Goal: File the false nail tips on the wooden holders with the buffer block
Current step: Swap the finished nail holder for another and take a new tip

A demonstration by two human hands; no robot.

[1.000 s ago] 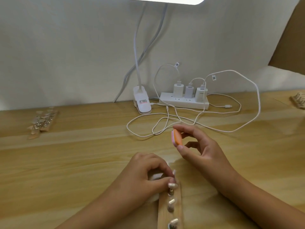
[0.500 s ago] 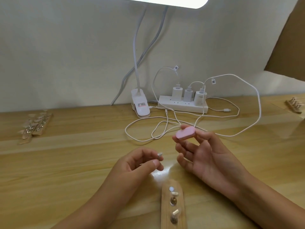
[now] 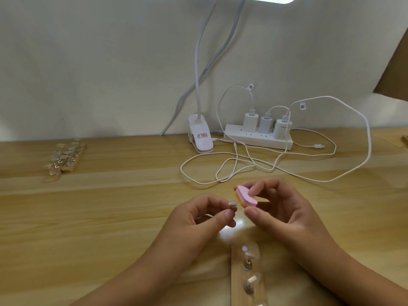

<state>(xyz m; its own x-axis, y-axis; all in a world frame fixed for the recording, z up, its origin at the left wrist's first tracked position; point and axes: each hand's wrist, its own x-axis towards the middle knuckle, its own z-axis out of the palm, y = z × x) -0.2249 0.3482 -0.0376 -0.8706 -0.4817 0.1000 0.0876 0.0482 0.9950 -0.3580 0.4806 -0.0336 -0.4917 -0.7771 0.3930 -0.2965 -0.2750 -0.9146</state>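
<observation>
place: small nail-craft desk station, indoors | evidence: light wooden tabletop (image 3: 110, 217) set against plain pale wall (image 3: 88, 62) | clip-on lamp (image 3: 199, 138) seen at rear | power strip (image 3: 256, 139) loaded with three chargers, white cables (image 3: 353, 168) looped beside it | wooden holders (image 3: 66, 160) of false nail tips laid out at left

Pale wall (image 3: 99, 62) behind wooden table (image 3: 88, 217).
</observation>
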